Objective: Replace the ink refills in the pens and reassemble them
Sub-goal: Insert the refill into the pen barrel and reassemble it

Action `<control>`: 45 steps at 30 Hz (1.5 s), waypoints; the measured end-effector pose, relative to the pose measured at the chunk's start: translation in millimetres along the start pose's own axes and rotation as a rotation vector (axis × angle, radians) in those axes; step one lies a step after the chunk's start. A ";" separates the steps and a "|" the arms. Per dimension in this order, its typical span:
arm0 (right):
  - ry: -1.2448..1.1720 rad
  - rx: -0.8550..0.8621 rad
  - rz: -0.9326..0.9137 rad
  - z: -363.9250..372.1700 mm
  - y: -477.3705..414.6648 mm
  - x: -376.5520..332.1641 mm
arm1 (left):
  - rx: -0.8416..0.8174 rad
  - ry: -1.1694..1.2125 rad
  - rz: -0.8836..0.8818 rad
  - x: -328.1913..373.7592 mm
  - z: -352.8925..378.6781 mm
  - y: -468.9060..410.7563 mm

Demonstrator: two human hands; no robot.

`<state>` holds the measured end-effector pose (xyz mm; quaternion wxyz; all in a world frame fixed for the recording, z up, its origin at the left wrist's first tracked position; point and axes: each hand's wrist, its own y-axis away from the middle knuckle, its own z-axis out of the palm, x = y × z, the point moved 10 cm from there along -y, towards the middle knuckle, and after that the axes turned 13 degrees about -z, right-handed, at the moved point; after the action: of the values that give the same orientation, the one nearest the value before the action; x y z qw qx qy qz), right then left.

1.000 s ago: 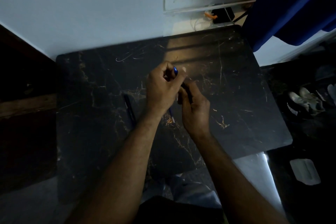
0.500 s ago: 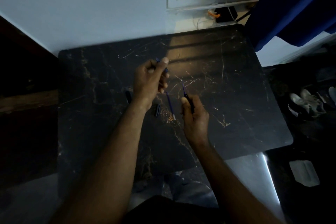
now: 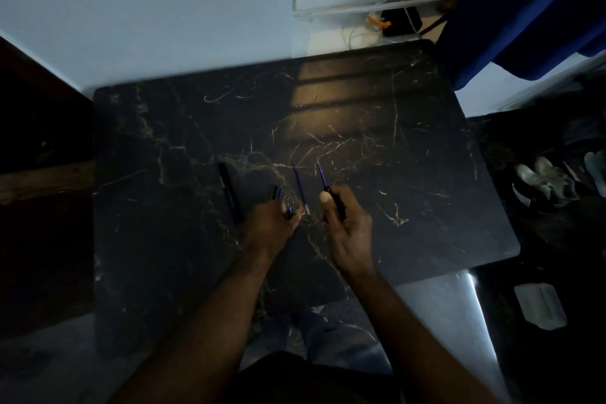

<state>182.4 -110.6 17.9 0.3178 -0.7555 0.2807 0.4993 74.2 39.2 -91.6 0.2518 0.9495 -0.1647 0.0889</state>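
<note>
I've got my right hand (image 3: 347, 223) gripping a pen barrel (image 3: 336, 203), refill poking toward 11 o'clock, left hand (image 3: 270, 223) pinching a small blue cap (image 3: 290, 210) on the counter (image 3: 164, 239).

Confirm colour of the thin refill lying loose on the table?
Blue, with a pale tip: thin loose refill, clearest in the head view.

I see the bench (image 3: 377, 128) as dark marble-look w/ pale veins, smooth, semi-gloss, reflecting light. Pen (image 3: 229, 193) on it looks like matt black plastic. Curtain (image 3: 524, 10) is blue cloth. Wall (image 3: 147, 10) looks matt, painted.
</note>
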 end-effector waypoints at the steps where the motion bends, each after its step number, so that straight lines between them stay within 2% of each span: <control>1: -0.006 0.000 0.001 -0.7 0.8 0.8 | 0.000 -0.011 -0.012 -0.3 -0.9 -1.5; 8: -0.032 -0.016 0.014 1.0 5.3 -0.2 | -0.079 -0.022 -0.037 -0.2 0.0 -7.8; 13: -0.040 -0.003 -0.012 -2.9 1.7 -2.5 | -0.060 -0.043 0.004 -2.0 2.2 -6.2; 18: -0.027 -0.004 0.017 -5.8 4.1 6.6 | -0.015 0.037 -0.009 -6.0 -5.0 0.1; 20: -0.022 -0.009 0.017 -7.3 5.1 8.9 | -0.056 0.187 -0.050 -6.5 -9.2 3.6; 22: -0.020 -0.014 0.022 -8.9 5.4 10.6 | -0.136 0.529 -0.045 3.0 -26.0 10.0; 24: -0.013 -0.025 0.029 -9.2 4.6 13.2 | -0.335 0.897 0.057 28.1 -46.4 21.1; 25: -0.011 -0.033 0.029 -8.4 3.6 13.6 | -0.427 0.993 0.123 41.6 -56.9 27.4; 27: -0.005 -0.049 0.016 -5.5 -0.7 12.0 | -0.470 1.017 0.209 58.3 -77.1 34.6; 33: 0.026 -0.107 -0.060 7.9 -11.4 -2.4 | -0.370 1.004 0.263 62.6 -104.1 26.5; 35: 0.024 -0.123 -0.060 8.2 -8.3 0.6 | -0.272 1.094 0.177 44.4 -113.5 17.5; 38: 0.031 -0.115 -0.040 2.4 1.6 5.9 | -0.040 1.432 -0.016 -12.7 -145.9 -9.7; 39: 0.024 -0.101 -0.027 -1.0 3.9 7.2 | -0.004 1.447 -0.044 -29.8 -153.3 -18.5; 40: 0.018 -0.091 -0.015 -3.5 5.5 8.1 | 0.002 1.350 -0.041 -40.7 -155.5 -25.1; 41: 0.014 -0.082 -0.002 -5.4 6.1 9.3 | -0.027 1.154 -0.018 -42.4 -149.4 -27.4; 43: -0.003 -0.066 0.023 -6.8 4.7 11.8 | -0.171 0.659 0.051 -33.3 -102.1 -16.3; 45: -0.024 -0.062 0.034 -5.9 1.3 9.7 | -0.223 0.386 0.072 -32.2 -51.6 3.9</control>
<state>188.1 -117.0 10.3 0.2891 -0.7541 0.2742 0.5220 38.5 70.8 -53.7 0.3786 0.8746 -0.1562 0.2594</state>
